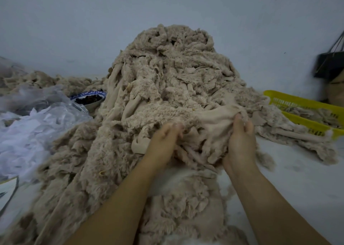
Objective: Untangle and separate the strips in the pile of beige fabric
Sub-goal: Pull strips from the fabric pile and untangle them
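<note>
1. Fabric fills the middle of the desk (297,170): the pile of beige fabric (167,73) is heaped from the near edge up to the far wall and spills out to left and right.
2. A smooth-backed fold (216,118) at the near right of the pile is bunched tight in the curled fingers of the right grip (240,138). Just beside it, the left grip (163,138) is curled into the tangled strips (193,151), though its fingertips are blurred.
3. Knots could be tightened rather than freed by a hard pull, because the strips between the two grips are crossed and run under the heap.
4. The tall heap could be dragged down toward the near edge if a buried layer is tugged.
5. A yellow basket (301,103) holding beige pieces is crowded by the pile's right edge.
6. A blue-and-white bowl (89,100) with dark contents is pressed against the pile's left side and could be tipped. Clear plastic bags (37,118) are crumpled at near left.
</note>
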`<control>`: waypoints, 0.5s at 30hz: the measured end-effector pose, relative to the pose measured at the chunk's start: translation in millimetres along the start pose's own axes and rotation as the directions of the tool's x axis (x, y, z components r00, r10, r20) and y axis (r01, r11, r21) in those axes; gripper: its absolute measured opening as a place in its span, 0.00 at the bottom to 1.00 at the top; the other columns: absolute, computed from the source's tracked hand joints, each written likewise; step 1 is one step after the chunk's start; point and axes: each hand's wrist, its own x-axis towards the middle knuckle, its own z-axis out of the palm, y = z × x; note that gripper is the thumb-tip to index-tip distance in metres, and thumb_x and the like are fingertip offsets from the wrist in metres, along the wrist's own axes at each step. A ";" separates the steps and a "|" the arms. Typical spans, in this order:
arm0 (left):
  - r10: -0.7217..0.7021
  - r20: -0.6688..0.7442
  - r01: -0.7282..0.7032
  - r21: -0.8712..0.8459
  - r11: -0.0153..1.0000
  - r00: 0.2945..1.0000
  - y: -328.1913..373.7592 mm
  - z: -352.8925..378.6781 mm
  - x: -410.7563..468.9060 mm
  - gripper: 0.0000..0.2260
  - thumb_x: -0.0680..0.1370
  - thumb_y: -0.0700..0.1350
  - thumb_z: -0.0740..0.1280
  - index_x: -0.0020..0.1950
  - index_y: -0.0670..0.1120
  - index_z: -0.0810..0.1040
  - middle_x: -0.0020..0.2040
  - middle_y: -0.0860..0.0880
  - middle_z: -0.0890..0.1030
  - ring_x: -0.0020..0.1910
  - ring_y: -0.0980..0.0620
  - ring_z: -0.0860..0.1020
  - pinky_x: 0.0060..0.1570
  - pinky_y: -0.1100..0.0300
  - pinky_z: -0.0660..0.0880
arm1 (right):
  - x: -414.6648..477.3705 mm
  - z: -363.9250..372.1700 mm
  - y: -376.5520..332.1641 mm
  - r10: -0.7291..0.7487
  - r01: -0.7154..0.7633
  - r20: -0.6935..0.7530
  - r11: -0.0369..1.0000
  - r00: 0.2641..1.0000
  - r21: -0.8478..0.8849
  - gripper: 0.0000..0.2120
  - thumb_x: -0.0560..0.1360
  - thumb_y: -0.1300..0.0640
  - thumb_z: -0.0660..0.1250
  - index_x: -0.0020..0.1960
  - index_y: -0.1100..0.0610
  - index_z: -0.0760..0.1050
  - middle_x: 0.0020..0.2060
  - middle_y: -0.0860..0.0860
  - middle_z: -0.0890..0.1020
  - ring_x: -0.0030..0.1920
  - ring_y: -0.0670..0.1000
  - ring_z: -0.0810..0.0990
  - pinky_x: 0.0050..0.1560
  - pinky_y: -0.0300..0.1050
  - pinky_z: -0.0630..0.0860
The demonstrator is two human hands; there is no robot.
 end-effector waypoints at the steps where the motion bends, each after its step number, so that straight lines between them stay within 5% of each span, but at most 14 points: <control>1: -0.074 -0.067 0.058 -0.219 0.974 0.995 3.8 -6.6 3.3 0.21 0.83 0.51 0.59 0.29 0.52 0.73 0.32 0.53 0.76 0.34 0.57 0.76 0.41 0.64 0.73 | 2.7 -3.0 -2.2 0.006 -0.005 -0.050 1.000 0.999 0.024 0.18 0.84 0.47 0.58 0.71 0.52 0.69 0.63 0.52 0.79 0.62 0.53 0.79 0.61 0.53 0.78; 3: -0.149 -0.198 0.057 -0.407 0.912 0.969 6.0 -17.5 10.1 0.23 0.83 0.50 0.59 0.27 0.50 0.70 0.31 0.50 0.74 0.35 0.53 0.76 0.45 0.58 0.72 | 7.4 -7.1 -6.1 0.050 -0.042 -0.109 0.996 0.993 0.075 0.14 0.84 0.48 0.57 0.67 0.51 0.69 0.61 0.54 0.79 0.58 0.55 0.81 0.59 0.57 0.79; 6: -0.105 -0.196 0.111 0.023 0.994 0.975 9.1 -12.4 4.5 0.11 0.81 0.53 0.62 0.40 0.56 0.77 0.45 0.51 0.80 0.44 0.53 0.78 0.46 0.56 0.73 | 6.8 -3.9 -4.2 0.072 -0.071 -0.053 0.997 0.996 0.021 0.17 0.84 0.48 0.59 0.70 0.53 0.69 0.63 0.55 0.78 0.59 0.54 0.80 0.61 0.58 0.78; 7: -0.045 -0.090 0.061 0.176 0.982 0.995 10.8 -6.9 -0.9 0.04 0.81 0.52 0.62 0.50 0.59 0.76 0.55 0.52 0.78 0.52 0.54 0.77 0.50 0.56 0.75 | 3.2 -1.0 -2.7 0.082 -0.082 -0.012 0.997 0.997 0.016 0.20 0.83 0.48 0.59 0.73 0.52 0.67 0.65 0.54 0.78 0.61 0.53 0.79 0.62 0.56 0.78; 10: 0.335 0.185 -0.383 0.419 0.823 0.924 12.7 2.6 -10.8 0.20 0.78 0.53 0.60 0.70 0.53 0.71 0.70 0.56 0.66 0.72 0.59 0.61 0.70 0.61 0.59 | -7.5 5.3 -2.7 0.098 -0.105 0.110 0.993 0.989 0.053 0.25 0.82 0.47 0.62 0.77 0.49 0.62 0.71 0.50 0.73 0.67 0.51 0.76 0.66 0.55 0.75; 13: 0.622 0.135 -0.602 0.473 0.644 0.772 22.0 6.6 -13.9 0.20 0.79 0.57 0.58 0.57 0.47 0.82 0.60 0.52 0.78 0.63 0.55 0.69 0.65 0.63 0.61 | -12.1 5.4 -6.1 0.062 -0.077 0.180 0.994 0.982 0.076 0.24 0.81 0.48 0.64 0.75 0.49 0.65 0.69 0.51 0.75 0.65 0.51 0.78 0.65 0.56 0.76; 15: 0.516 0.148 -0.515 0.492 0.702 0.844 27.0 11.5 -15.2 0.23 0.76 0.63 0.58 0.55 0.48 0.82 0.53 0.54 0.78 0.56 0.56 0.69 0.58 0.63 0.65 | -16.0 7.2 -7.0 0.029 -0.049 0.261 0.996 0.965 0.070 0.13 0.81 0.49 0.64 0.64 0.44 0.76 0.61 0.50 0.82 0.59 0.51 0.82 0.61 0.54 0.78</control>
